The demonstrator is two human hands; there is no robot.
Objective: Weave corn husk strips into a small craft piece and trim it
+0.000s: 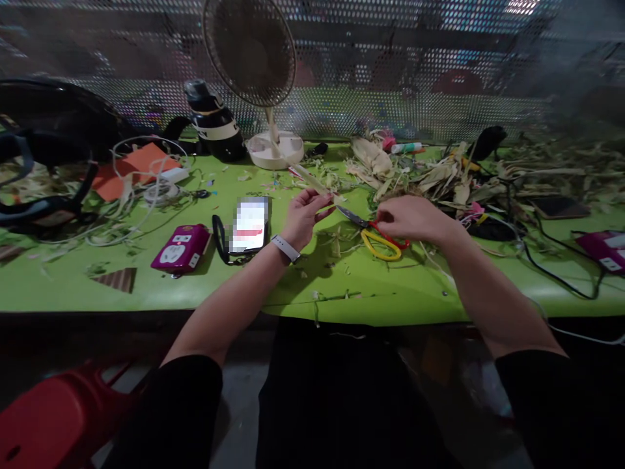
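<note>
My left hand (305, 215) is closed in a pinch on a pale strip of dried husk (312, 180), which slants up and away toward the fan base. My right hand (410, 218) has its fingers bent together just above the scissors (383, 246). Whether those fingers hold the red handle or a thin strand cannot be made out. The scissors have one yellow and one red handle loop, and their dark blades point toward my left hand. Scraps of fibre (336, 244) lie between my hands on the green tabletop (293, 293).
A desk fan (276, 151) and a black bottle (219, 133) stand at the back. Left are a phone (250, 225), a purple power strip (181, 249) and orange paper (131, 170). Husks (434, 179) are heaped at right, near cables (561, 280). A red stool (49, 417) stands below.
</note>
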